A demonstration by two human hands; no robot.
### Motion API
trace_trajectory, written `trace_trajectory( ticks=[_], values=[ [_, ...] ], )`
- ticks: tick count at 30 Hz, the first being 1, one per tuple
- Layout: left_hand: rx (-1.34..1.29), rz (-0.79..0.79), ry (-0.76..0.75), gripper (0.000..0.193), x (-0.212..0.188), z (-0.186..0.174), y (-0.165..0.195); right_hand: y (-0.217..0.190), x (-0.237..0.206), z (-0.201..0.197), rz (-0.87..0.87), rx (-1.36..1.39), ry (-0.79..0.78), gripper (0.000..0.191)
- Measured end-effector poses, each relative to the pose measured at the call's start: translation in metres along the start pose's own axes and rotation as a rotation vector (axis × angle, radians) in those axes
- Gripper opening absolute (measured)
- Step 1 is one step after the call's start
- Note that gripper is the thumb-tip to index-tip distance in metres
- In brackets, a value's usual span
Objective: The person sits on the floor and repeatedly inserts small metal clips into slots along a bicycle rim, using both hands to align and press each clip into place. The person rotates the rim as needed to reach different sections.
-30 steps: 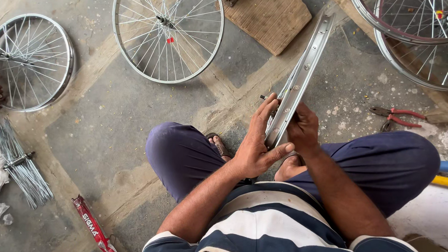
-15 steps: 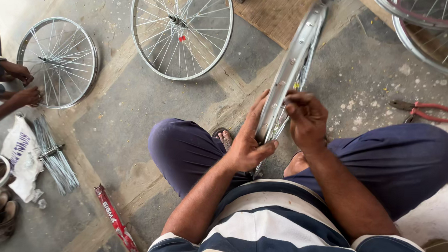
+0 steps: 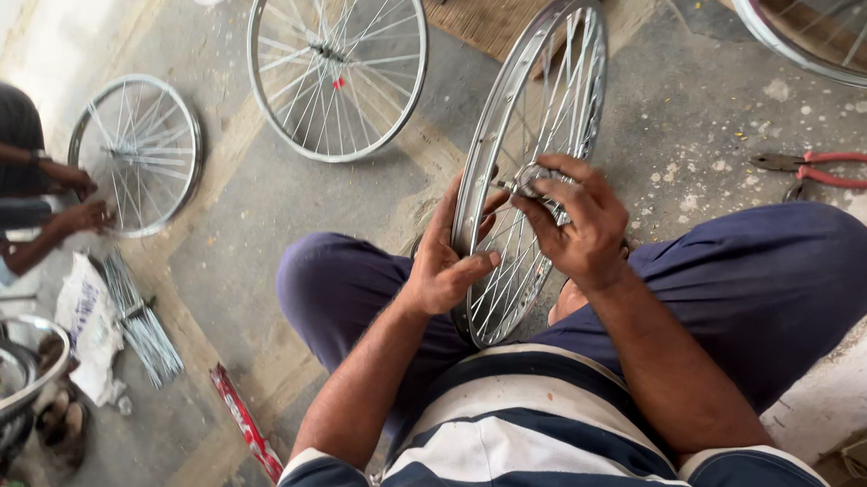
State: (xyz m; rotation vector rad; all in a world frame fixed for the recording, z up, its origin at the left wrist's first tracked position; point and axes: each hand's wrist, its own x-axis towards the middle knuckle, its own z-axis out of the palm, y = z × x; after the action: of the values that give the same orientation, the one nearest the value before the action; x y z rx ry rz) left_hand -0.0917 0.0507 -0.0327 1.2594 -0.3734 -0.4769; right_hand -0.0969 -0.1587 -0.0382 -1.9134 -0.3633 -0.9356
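Left hand [image 3: 442, 263] clasps rim of bicycle wheel [image 3: 528, 160]; right hand [image 3: 574, 220] pinches hub at centre. Head view: wheel stands on edge between knees on floor [image 3: 261, 228], top leaning away, long line running from lap toward far edge of floor. Judged light, stiff at rim, spokes thin and bendable; best held at rim or hub. Pliers [image 3: 820, 169] lie right; second wheel [image 3: 336, 67] flat beyond.

Person, head-camera view, lower centre and right of the frame. Short-sleeved shirt [image 3: 533, 420] with broad horizontal stripes, dark navy and off-white; sleeve cuffs navy. Loose dark navy trousers [image 3: 768, 284], creased at the knees. Forearms bare. Left hand [image 3: 442, 263] and right hand [image 3: 578, 225] bare, without rings or watch.
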Motion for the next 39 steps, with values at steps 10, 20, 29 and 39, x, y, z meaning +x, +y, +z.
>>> trace_trajectory(
  ticks=[10,20,29,39],
  values=[
    [0.423,0.025,-0.108,0.095,0.105,-0.037,0.046,0.009,-0.009,0.009,0.114,0.04,-0.049,0.03],
    [0.426,0.063,-0.128,0.07,0.135,-0.036,0.047,0.025,-0.028,0.013,0.401,0.29,-0.069,0.026],
    [0.532,0.027,-0.105,0.05,0.14,-0.033,0.043,0.036,-0.023,0.012,0.716,0.434,-0.332,0.02],
    [0.241,0.114,-0.095,0.076,0.175,-0.019,0.011,0.002,0.009,0.006,0.647,0.254,-0.404,0.039]
  ],
)
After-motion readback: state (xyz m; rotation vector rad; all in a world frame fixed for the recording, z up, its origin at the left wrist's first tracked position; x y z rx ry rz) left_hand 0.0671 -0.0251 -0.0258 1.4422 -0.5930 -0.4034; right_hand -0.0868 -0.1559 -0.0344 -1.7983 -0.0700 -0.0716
